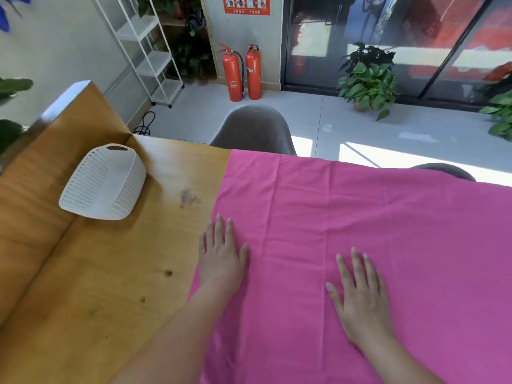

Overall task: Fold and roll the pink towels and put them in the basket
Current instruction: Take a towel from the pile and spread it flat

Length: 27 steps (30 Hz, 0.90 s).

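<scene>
Fingers (220, 231) of the left hand (221, 261) and right hand (360, 300) are laid straight, gripping nothing, on the pink towel (388, 217), which is spread lengthwise rightward past them; the white plastic basket (102, 184) is nearer the left fingers.

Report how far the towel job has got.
Nothing looks finished: the white basket shows no towel inside. In hand: the pink towel lies spread on the table, left hand and right hand flat on it. Left: folding, rolling, placing it in the basket.

The red wall sign (246, 5) bears pictograms; its lettering is unreadable.
</scene>
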### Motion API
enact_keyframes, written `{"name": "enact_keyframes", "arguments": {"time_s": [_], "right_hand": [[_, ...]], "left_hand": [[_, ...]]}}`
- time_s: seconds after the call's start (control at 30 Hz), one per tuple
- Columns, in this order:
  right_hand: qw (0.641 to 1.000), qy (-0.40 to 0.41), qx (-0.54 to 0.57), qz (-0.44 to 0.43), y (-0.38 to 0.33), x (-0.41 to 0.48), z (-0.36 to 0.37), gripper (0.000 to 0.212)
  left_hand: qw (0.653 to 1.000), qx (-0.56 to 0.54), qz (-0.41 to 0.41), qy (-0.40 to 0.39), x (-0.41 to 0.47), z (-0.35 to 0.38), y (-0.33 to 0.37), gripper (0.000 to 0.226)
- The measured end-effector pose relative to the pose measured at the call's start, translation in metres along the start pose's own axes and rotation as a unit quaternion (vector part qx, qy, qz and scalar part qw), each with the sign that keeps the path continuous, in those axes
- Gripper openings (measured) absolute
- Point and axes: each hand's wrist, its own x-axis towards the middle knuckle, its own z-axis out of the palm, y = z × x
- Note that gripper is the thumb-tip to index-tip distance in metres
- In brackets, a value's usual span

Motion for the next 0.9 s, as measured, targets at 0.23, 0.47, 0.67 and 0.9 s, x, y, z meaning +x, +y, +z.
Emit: {"name": "enact_keyframes", "arguments": {"time_s": [0.23, 0.47, 0.67, 0.9], "right_hand": [[0.999, -0.029, 0.002, -0.032, 0.003, -0.12, 0.004, 0.078], [0.996, -0.073, -0.024, -0.05, 0.009, -0.168, -0.003, 0.079], [0.992, -0.1, -0.021, -0.068, 0.01, -0.197, 0.001, 0.083], [0.993, -0.102, -0.035, -0.037, 0.055, -0.238, -0.006, 0.091]], "left_hand": [[0.999, -0.023, 0.037, -0.008, -0.19, 0.037, -0.055, 0.08], [0.999, 0.026, 0.019, -0.037, -0.173, 0.022, -0.064, 0.076], [0.998, 0.025, 0.047, -0.031, -0.257, 0.046, -0.058, 0.084], [0.992, 0.077, 0.04, -0.094, -0.256, 0.037, -0.097, 0.089]]}}
